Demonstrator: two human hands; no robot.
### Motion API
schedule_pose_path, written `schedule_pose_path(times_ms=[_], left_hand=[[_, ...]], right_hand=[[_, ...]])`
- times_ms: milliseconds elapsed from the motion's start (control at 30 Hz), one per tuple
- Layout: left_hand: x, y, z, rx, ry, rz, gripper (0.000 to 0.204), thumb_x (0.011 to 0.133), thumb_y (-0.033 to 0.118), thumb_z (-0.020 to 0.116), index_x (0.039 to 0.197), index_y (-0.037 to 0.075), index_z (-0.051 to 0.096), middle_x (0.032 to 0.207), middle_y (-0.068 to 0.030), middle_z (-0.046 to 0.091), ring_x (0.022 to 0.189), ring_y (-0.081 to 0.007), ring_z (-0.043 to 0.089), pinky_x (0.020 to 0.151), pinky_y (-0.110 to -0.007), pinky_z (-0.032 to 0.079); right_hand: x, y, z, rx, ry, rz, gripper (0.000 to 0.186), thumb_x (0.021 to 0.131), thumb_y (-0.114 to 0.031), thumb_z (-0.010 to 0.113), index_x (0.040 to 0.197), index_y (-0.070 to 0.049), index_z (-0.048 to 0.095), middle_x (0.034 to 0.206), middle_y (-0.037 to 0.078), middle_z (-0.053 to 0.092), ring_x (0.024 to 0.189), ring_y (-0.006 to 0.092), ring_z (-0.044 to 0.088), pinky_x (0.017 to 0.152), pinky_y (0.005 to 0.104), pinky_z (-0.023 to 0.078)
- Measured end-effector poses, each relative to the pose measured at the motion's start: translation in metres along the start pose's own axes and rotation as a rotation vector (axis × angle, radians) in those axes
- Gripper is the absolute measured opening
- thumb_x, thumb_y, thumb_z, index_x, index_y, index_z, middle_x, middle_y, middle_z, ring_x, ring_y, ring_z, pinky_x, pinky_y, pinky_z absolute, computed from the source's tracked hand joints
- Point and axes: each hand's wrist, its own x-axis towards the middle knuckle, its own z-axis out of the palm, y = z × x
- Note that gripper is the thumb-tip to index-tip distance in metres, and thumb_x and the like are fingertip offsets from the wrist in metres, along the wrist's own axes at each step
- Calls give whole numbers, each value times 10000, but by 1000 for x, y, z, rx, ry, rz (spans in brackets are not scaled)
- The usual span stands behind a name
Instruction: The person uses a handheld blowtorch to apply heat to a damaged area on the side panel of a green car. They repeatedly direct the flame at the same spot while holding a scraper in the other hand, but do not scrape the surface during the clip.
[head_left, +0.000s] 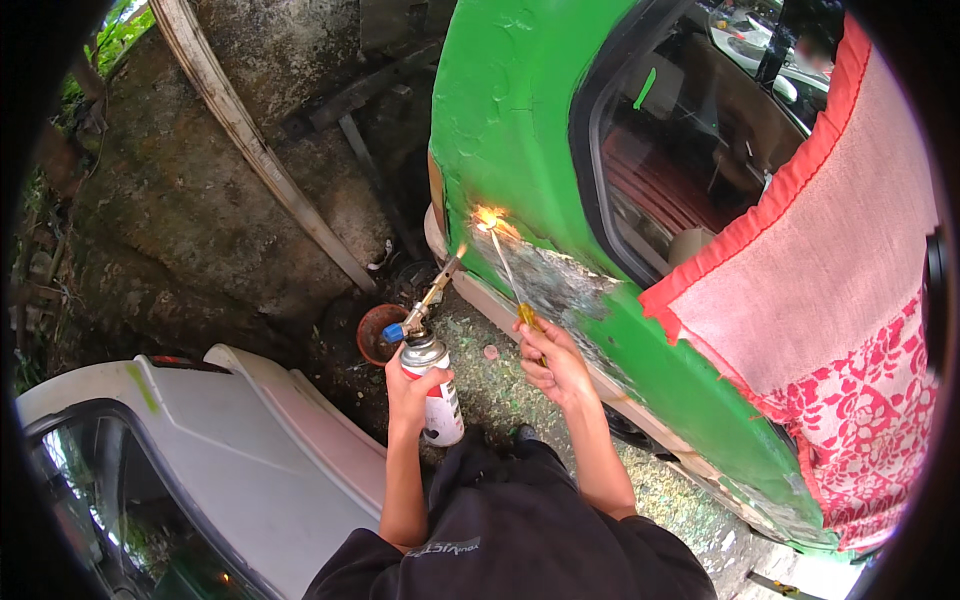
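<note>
My left hand (408, 392) is wrapped round the can of a gas blowtorch (443, 405), which has a brass nozzle and a blue knob. Its nozzle points up toward a green car body panel (515, 130). A bright orange flame burns on the panel's paint just beyond the nozzle. In my right hand (556, 365) is a screwdriver (527, 316) with a yellow handle; the tip of its thin shaft touches the panel beside the flame. Below the flame lies a scraped patch (565, 283) of bare, greyish surface with ragged paint edges.
A red and white patterned cloth (790, 330) drapes over the green car at the right. At the lower left stands a white car (230, 430). A brown pot (380, 334) sits on the ground, which is strewn with paint flakes. A long pale strip (255, 140) leans at the upper left.
</note>
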Motion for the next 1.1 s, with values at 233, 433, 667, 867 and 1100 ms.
schedule_pose_path(times_ms=[233,433,667,867,1100], left_hand=[[4,7,5,-40,-50,-7,377,668,14,740,1027,16,623,893,-39,686,784,-136,641,761,-298,508],[4,12,-1,-83,-31,33,364,674,7,727,1025,14,627,887,-42,690,788,-143,650,765,-299,516],[6,8,-11,-32,-38,23,357,676,12,739,1016,21,629,882,-40,694,791,-133,649,767,-297,515],[5,8,-11,-86,-61,-1,368,670,14,756,1015,23,628,890,-36,693,792,-137,649,768,-302,516],[10,17,-9,-54,-89,27,378,651,51,736,1010,17,623,865,-61,682,759,-159,653,736,-313,530]], right_hand=[[-6,-8,4,-240,49,-115,186,1057,-219,564,1142,-55,548,672,-69,383,426,4,287,373,200,183],[8,-3,17,-240,49,-107,189,1053,-228,576,1135,-60,552,673,-67,390,425,9,295,374,205,195],[16,-3,11,-337,123,-51,204,1046,-243,597,1133,-65,552,688,-60,393,431,10,307,382,205,193],[-8,18,5,-235,126,-160,173,1064,-228,562,1103,-62,531,663,-51,376,405,20,292,360,209,189],[-13,14,8,167,27,-29,148,1087,-231,498,1085,-85,515,636,-58,368,378,24,286,321,202,201]])
